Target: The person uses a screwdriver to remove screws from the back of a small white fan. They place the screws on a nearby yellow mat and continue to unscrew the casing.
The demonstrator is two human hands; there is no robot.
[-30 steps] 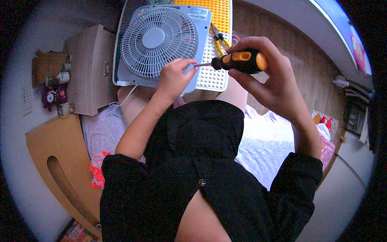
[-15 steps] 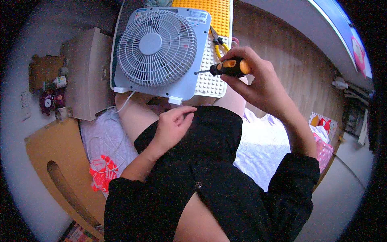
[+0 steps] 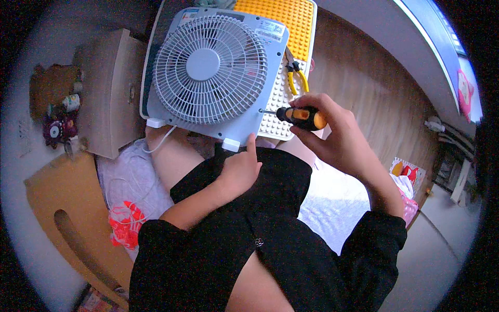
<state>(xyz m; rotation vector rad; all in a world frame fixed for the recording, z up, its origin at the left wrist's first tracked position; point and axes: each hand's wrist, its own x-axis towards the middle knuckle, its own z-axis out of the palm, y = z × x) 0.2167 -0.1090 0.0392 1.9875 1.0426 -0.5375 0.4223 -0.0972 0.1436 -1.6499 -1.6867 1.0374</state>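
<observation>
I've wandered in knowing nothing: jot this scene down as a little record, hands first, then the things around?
Left hand: index fingertip at the fan's near right corner
Right hand: holds a screwdriver, its tip at the fan's right side
Fan: grille up, over a studded board
Pliers: on the board, right of the fan
Left side: cabinet

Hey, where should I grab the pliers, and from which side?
Take the pliers by their yellow handles, probably from the near right. The handles spread toward the person, while the nose points away, close beside the fan, which crowds the left side. The right hand, just below the handles, already holds the screwdriver.
</observation>
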